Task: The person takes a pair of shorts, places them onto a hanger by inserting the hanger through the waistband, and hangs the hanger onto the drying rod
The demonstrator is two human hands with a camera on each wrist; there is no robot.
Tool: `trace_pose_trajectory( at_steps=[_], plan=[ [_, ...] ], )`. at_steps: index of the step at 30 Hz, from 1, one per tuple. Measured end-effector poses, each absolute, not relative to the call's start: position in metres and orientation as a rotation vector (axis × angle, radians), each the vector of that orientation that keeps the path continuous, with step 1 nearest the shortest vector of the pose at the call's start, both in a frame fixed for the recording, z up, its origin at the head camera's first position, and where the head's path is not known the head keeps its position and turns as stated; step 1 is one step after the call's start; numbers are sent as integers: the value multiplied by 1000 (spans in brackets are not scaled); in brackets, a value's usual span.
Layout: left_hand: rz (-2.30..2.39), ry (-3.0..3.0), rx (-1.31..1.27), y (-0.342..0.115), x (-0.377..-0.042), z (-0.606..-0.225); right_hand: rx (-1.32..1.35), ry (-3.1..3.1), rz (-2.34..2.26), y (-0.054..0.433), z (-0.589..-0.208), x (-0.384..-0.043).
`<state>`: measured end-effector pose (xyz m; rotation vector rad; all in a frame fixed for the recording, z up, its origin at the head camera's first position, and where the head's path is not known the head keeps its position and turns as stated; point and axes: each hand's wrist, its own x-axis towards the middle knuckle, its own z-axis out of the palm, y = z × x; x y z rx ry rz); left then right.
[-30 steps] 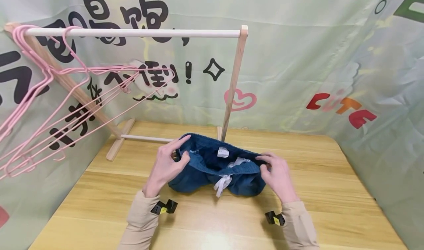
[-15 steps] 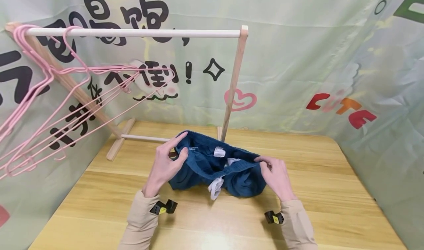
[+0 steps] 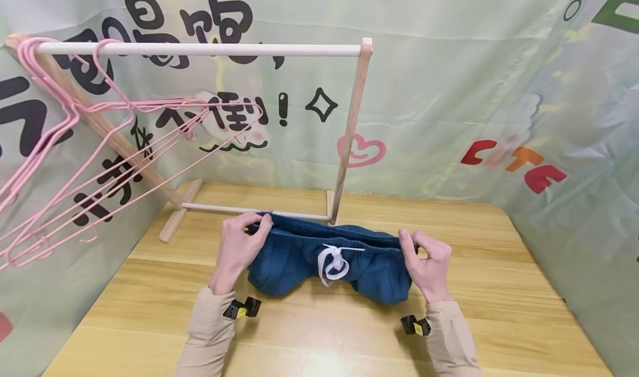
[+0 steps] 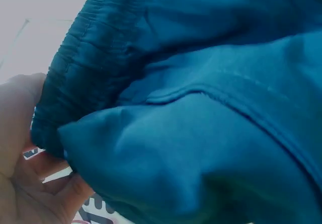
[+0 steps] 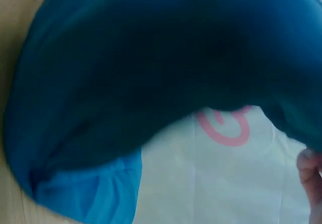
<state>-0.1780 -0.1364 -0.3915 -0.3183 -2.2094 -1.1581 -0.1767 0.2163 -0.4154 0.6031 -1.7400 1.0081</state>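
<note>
Blue drawstring shorts (image 3: 379, 271) are held up by the elastic waistband above the table, legs hanging bunched. A white drawstring (image 3: 333, 265) is tied at the front, in the middle of the waistband. My left hand (image 3: 238, 246) pinches the left end of the waistband between thumb and fingers. In the left wrist view, the gathered waistband (image 4: 90, 58) runs up from that hand (image 4: 30, 178). At the other end, my right hand (image 3: 426, 263) grips the waistband, thumb on the near side. Blue cloth (image 5: 126, 73) fills much of the right wrist view, with fingertips (image 5: 308, 166) at its right edge.
Behind the shorts stands a wooden rack with a white top rail (image 3: 224, 50) and a low white bar (image 3: 219, 208). Several pink hangers (image 3: 132, 106) hang at its left end. A printed curtain (image 3: 439, 88) surrounds the wooden table (image 3: 499, 288).
The waistband has gone from gaping open to pulled nearly straight, its front now facing me. My hands have spread slightly apart, and the inner label has gone out of sight.
</note>
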Motion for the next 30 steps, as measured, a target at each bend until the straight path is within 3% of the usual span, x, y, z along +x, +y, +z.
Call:
trace_pose_trajectory(
  at_steps=[10, 20, 30],
  plan=[
    [-1242, -2385, -212, -135, -177, -394, 580, -1666, 1094, 216, -410, -175],
    [-1552, -2211, -25, -146, -179, -387, 965, -2101, 1183, 228, -415, -166],
    [-1469, -2268, 10, -149, -177, -384, 864, -2454, 1003, 225, -404, -161]
  ],
)
